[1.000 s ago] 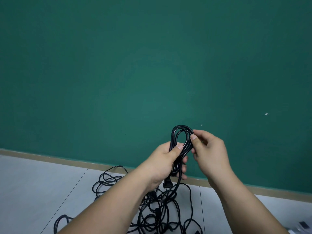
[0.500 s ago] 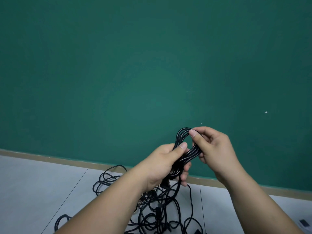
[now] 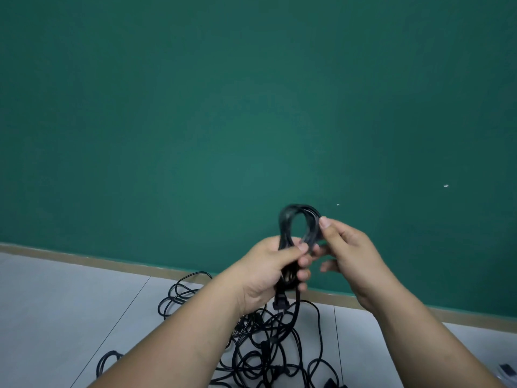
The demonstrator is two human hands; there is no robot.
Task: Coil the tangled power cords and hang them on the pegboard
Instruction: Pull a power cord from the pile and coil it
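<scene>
Moved: loop of the coiled black power cord [image 3: 283, 225] is stood upright again, no longer bent rightward | tangled black cords [image 3: 265, 345] are left heaped on the grey tiled floor [image 3: 56, 303] | coil's waist is gripped by the curled left hand [image 3: 265, 273] | loop's right side is pinched by the right hand [image 3: 352, 259], lower fingers loosened

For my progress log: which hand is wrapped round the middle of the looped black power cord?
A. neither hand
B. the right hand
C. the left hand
C: the left hand grips the looped black power cord at its middle, while the right hand only pinches the loop's side.
</scene>
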